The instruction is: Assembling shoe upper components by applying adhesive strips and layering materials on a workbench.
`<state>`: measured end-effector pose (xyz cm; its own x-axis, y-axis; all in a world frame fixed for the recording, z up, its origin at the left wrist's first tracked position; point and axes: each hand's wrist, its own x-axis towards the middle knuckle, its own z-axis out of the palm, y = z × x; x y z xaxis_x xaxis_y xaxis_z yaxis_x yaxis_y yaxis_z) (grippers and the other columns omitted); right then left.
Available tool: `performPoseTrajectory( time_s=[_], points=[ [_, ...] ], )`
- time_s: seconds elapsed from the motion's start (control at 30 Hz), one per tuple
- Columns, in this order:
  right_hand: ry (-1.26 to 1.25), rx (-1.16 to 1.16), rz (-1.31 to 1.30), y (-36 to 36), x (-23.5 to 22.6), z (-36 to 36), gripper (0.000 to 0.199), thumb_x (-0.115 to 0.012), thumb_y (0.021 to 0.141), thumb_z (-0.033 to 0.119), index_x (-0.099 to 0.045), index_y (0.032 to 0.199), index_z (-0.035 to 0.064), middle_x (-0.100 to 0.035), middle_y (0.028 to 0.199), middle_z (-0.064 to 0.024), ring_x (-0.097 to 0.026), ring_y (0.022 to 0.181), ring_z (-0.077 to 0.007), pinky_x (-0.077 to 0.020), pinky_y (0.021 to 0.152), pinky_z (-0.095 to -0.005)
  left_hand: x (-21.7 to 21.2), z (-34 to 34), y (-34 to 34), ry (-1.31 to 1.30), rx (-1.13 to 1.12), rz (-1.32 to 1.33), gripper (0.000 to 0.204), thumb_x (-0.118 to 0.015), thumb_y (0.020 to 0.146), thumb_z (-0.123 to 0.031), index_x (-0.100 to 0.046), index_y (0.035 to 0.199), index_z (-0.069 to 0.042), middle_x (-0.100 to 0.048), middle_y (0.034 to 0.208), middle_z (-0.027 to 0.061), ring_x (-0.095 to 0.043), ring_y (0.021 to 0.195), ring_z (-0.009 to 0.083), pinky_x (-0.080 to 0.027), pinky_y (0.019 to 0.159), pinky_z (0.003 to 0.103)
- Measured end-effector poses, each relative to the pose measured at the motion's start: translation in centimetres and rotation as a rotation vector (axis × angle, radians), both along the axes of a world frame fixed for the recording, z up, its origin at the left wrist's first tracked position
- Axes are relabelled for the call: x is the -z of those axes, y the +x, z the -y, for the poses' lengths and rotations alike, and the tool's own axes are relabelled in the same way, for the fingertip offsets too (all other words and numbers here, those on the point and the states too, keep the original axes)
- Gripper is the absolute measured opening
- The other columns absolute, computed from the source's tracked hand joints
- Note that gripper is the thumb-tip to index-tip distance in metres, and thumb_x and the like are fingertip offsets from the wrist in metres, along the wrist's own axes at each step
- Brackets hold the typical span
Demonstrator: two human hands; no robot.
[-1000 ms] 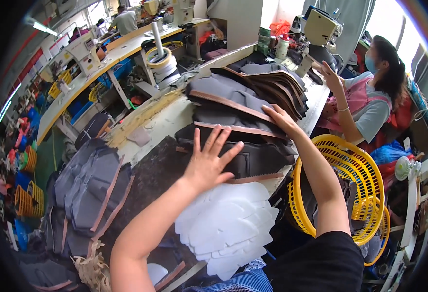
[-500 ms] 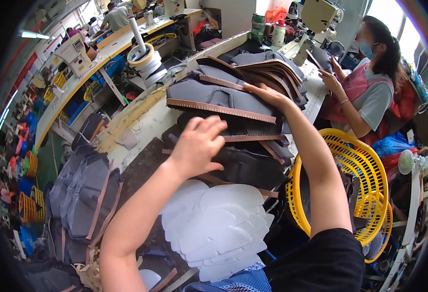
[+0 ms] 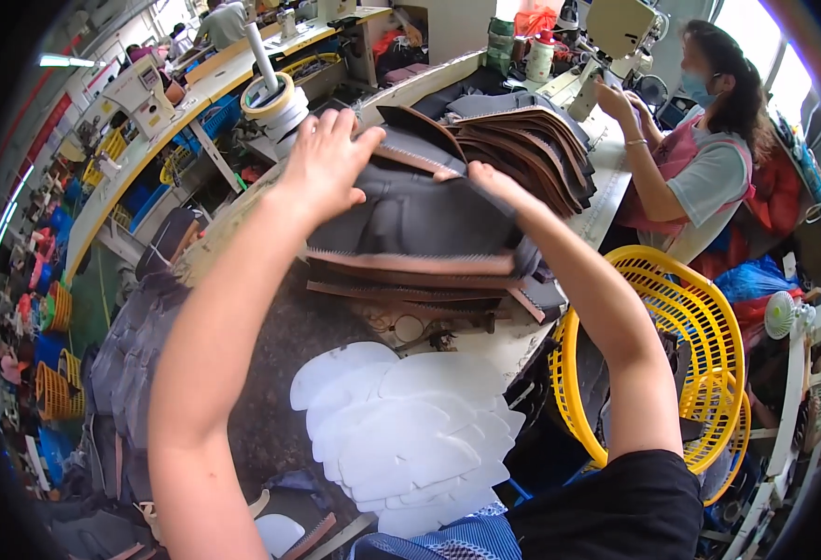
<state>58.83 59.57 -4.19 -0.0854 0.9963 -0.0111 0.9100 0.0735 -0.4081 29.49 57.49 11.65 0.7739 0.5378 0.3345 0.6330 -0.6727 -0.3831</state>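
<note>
Dark padded fabric panels [image 3: 420, 219] with brown saw-toothed edge strips lie in a loose pile on the table in front of me. My left hand [image 3: 322, 168] is over the pile's far left end, fingers spread and thumb apart, close against the top panel. At the far right edge, my right hand [image 3: 502, 187] has its fingers closed on the top panel, which is blurred by motion. Beyond it a fanned stack of similar brown-edged panels [image 3: 532, 145] lies on the table. Nearer me are overlapping white rounded sheets [image 3: 410, 439].
A yellow plastic basket [image 3: 574, 392] with dark pieces stands right of the table. A co-worker [image 3: 700, 159] in a mask sits at a sewing machine [image 3: 616, 33] at the far right. Tape rolls [image 3: 275, 103] sit on a post beyond the left hand. More dark panels [image 3: 135, 373] lie left.
My left hand has moved up and left to the pile's far end. The nearer panels have shifted away from me, uncovering table beyond the white sheets. The co-worker's hands have risen.
</note>
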Motion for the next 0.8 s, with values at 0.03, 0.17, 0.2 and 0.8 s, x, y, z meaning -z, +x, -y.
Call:
performPoseTrajectory(
  time_s=[0.03,0.17,0.2,0.8],
  points=[
    [-0.005,0.038,-0.007,-0.5,-2.4,2.9,0.091,-0.039,0.102,0.073,-0.055,0.136,-0.0097,-0.061,0.135,-0.0353,-0.062,0.124,-0.0467,-0.05,0.106,-0.0492,1.3,1.1,0.8,-0.023,0.06,0.145,0.059,-0.081,0.079,-0.009,-0.06,0.134,-0.014,-0.054,0.122,0.0124,-0.054,0.121,0.033,-0.044,0.106,0.046],
    [-0.07,0.239,-0.535,8.5,-5.3,5.8,0.072,-0.049,0.101,0.063,-0.061,0.136,0.0011,-0.067,0.126,-0.0202,-0.062,0.117,-0.0278,-0.0446,0.106,-0.0406,5.3,9.3,4.5,-0.344,0.347,0.541,0.051,-0.075,0.082,-0.021,-0.063,0.13,-0.01,-0.057,0.123,0.0144,-0.055,0.119,0.0354,-0.043,0.102,0.05],
    [-0.028,0.276,-0.607,9.4,-5.7,5.9,0.067,-0.055,0.099,0.055,-0.06,0.141,0.0025,-0.067,0.13,-0.0173,-0.061,0.117,-0.0248,-0.0441,0.107,-0.0381,6.3,10.9,4.0,-0.34,0.324,0.393,0.08,-0.083,0.08,-0.036,-0.05,0.149,-0.013,-0.048,0.144,0.0179,-0.045,0.138,0.0387,-0.038,0.112,0.054],
    [0.143,-0.05,-0.11,-0.4,-7.1,1.7,0.036,-0.055,0.1,0.034,-0.074,0.104,0.0036,-0.075,0.101,-0.0239,-0.074,0.092,-0.0379,-0.057,0.088,-0.0473,10.2,9.3,0.5,-0.135,0.295,0.203,0.09,-0.074,0.084,-0.011,-0.037,0.161,-0.04,-0.022,0.17,0.0173,-0.025,0.158,0.0369,-0.027,0.119,0.071]
  ],
)
